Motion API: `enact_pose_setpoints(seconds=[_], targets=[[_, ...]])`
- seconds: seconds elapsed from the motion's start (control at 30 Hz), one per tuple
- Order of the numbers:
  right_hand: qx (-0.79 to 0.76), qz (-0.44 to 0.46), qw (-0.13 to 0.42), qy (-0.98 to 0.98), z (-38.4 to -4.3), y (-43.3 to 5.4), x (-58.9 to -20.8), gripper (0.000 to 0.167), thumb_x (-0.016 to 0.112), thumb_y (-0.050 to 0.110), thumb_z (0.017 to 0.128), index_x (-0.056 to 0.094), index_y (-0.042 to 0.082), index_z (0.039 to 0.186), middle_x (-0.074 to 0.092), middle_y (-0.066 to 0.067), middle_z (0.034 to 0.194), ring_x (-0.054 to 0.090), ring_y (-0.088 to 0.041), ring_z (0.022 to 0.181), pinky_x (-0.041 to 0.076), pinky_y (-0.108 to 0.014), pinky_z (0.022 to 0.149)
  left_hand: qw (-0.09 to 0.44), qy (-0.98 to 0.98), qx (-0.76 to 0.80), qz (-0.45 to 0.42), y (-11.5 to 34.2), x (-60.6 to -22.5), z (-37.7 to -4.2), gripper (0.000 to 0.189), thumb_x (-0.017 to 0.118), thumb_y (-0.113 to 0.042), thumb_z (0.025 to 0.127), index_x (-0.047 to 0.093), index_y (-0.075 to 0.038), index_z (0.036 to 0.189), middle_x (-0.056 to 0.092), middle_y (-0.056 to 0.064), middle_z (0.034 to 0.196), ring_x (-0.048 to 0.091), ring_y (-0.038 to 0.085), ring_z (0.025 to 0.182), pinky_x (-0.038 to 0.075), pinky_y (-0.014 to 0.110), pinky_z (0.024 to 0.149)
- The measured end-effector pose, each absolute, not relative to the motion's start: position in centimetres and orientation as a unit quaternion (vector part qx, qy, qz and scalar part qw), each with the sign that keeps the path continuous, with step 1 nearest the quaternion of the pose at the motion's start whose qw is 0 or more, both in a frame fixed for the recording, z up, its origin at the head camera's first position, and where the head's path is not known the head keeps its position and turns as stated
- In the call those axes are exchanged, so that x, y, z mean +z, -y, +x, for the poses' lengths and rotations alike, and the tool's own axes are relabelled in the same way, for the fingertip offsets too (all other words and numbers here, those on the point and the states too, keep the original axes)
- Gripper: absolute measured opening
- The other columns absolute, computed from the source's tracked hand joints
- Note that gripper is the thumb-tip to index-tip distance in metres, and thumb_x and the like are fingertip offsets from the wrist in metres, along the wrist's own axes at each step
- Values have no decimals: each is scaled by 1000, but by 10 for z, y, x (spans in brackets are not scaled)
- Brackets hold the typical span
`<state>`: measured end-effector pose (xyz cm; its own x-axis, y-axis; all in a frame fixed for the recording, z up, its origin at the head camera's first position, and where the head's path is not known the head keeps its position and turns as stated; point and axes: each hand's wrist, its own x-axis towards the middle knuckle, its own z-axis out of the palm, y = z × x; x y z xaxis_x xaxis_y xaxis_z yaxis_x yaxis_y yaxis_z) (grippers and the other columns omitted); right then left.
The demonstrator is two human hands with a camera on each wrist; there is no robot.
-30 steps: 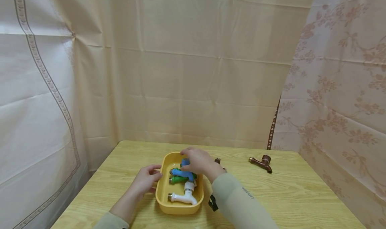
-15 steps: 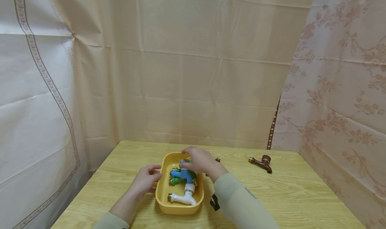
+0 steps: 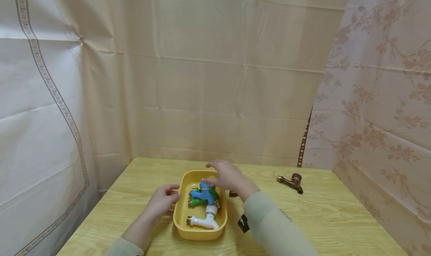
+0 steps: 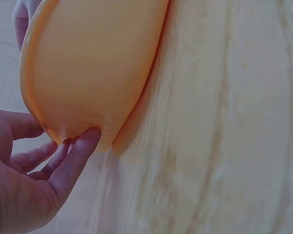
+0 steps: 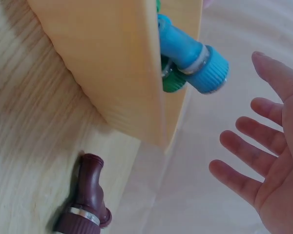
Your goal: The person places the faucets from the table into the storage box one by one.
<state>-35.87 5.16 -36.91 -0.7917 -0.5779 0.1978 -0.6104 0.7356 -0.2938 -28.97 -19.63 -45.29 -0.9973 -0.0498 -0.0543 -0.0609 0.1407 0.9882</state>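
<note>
A yellow plastic tub (image 3: 198, 235) holds several taps. A white tap (image 3: 203, 222) lies at its near end. Farther back, a blue tap (image 3: 203, 195) rests across a green tap (image 3: 197, 202), partly covering it. My left hand (image 3: 164, 201) is at the tub's left side; in the left wrist view its thumb and fingertips touch the outer wall and rim. Over the tub's far right corner is my right hand (image 3: 229, 175), its fingers spread. The right wrist view shows this hand (image 5: 268, 151) holding nothing, a gap away from the blue tap's knob (image 5: 210, 70).
A brown tap (image 3: 233, 193) lies just right of the tub, mostly hidden by the right wrist. Another brown tap (image 3: 292, 183) is at the table's back right. Curtains stand behind the wood-grain table (image 3: 323, 218) and on both sides.
My right hand has let go of the blue tap, leaving it on the green one, and drawn back to the right. The blue tap's knob has turned upward. My left hand stays at the tub.
</note>
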Motion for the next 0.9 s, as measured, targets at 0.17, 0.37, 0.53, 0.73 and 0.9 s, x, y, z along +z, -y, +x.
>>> enact_pose_setpoints(seconds=[0.17,0.37,0.53,0.73,0.9], targets=[[185,316,53,929,-361,-59,-364,62,72,50,92,60,15,141,59,-5,142,52,-26,133,44,-47,111,3,-755,655,-39,196,-453,-290,44,61,-4,96,55,4,139,61,23,116,67,30,93,63,48,63],[182,321,70,927,-363,-67,-359,60,73,50,92,61,14,138,60,-4,140,54,-25,131,44,-45,111,4,-757,652,-42,197,-454,-292,43,61,-4,97,55,3,139,60,22,116,67,29,93,63,47,63],[187,327,81,923,-363,-73,-355,59,75,45,91,62,12,138,60,-6,140,53,-28,131,42,-47,112,5,-757,652,-42,198,-454,-291,43,61,-4,97,55,3,139,60,22,117,67,30,94,63,48,63],[193,322,87,923,-361,-82,-351,58,74,45,92,61,14,139,59,-5,141,52,-26,133,42,-46,113,5,-758,651,-38,198,-453,-291,43,61,-5,97,54,4,140,60,23,117,67,30,94,63,47,63],[191,318,94,924,-362,-92,-349,60,74,47,92,60,14,140,57,-6,143,51,-27,134,42,-46,113,5,-761,648,-39,197,-453,-290,43,61,-5,98,55,4,140,61,22,117,67,29,94,63,47,63]])
